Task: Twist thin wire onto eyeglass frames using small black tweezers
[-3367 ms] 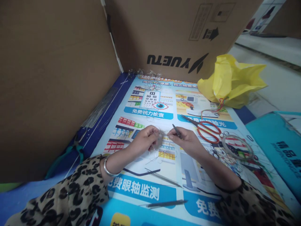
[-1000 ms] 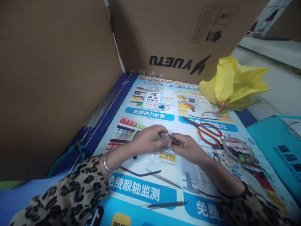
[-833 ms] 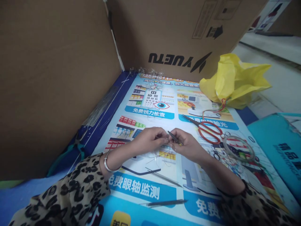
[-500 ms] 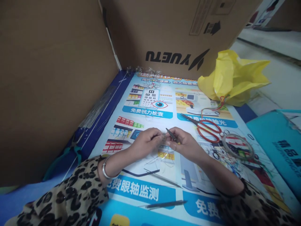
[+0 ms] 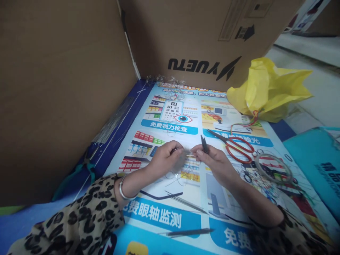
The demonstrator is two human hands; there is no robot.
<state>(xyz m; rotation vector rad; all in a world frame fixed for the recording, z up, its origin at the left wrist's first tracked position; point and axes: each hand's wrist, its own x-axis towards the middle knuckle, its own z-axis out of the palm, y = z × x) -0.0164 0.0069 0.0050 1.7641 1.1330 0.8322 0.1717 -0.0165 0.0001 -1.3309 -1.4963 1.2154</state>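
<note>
My left hand (image 5: 170, 157) is closed in a pinch on a thin wire (image 5: 190, 156), which spans the small gap between the hands. Fine wire loops (image 5: 183, 173) hang below the fingertips over the printed poster. My right hand (image 5: 216, 161) is closed around a slim dark pointed tool (image 5: 204, 143), its tip sticking up past the thumb. The right fingertips are at the wire's other end; whether they grip it I cannot tell. Below the hands, several thin dark rods (image 5: 186, 202) lie on the poster, with a dark bundle of rods (image 5: 190, 232) nearer me.
Red-handled scissors (image 5: 239, 149), a clear ring-shaped coil (image 5: 273, 168) and small rings lie at right. A yellow bag (image 5: 268, 90) and teal box (image 5: 316, 166) stand beyond. Teal-handled pliers (image 5: 87, 164) and a wire bundle (image 5: 111, 124) lie left. Cardboard walls (image 5: 196, 35) stand behind.
The hands have drawn slightly apart, showing the wire between them. The dark tool in my right hand has swung more upright. The whole view has shifted slightly.
</note>
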